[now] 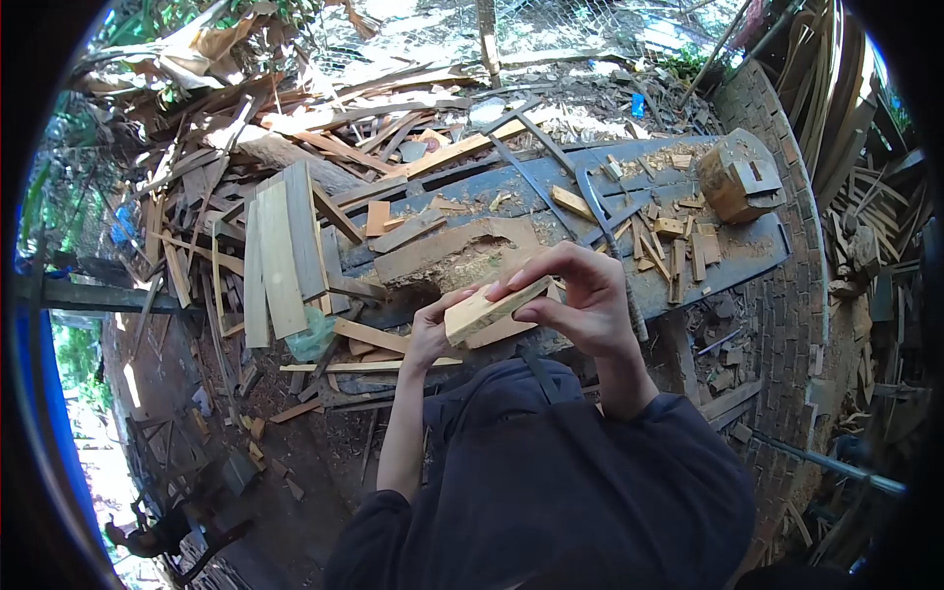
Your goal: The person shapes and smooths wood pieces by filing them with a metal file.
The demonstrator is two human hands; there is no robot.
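A short pale wood block point(489, 317) is held between my two hands, tilted, in front of my dark shirt. My left hand point(433, 327) grips its left end, thumb and fingers closed on it. My right hand point(588, 297) pinches the right end, with the index finger arched over the top and the thumb below. Behind the block, on the dark bench point(703, 280), lies a broad brown board point(454, 251) with a ragged hollow and wood shavings. A curved, hook-headed tool point(590, 192) lies beside my right hand, its handle partly hidden.
Several small wood offcuts point(678, 251) lie on the bench's right side, near a large chunky wood block point(737, 177). Long planks point(278, 265) and scrap wood are piled at left. A green plastic bag point(313, 336) hangs near them. A low brick wall point(795, 285) curves along the right.
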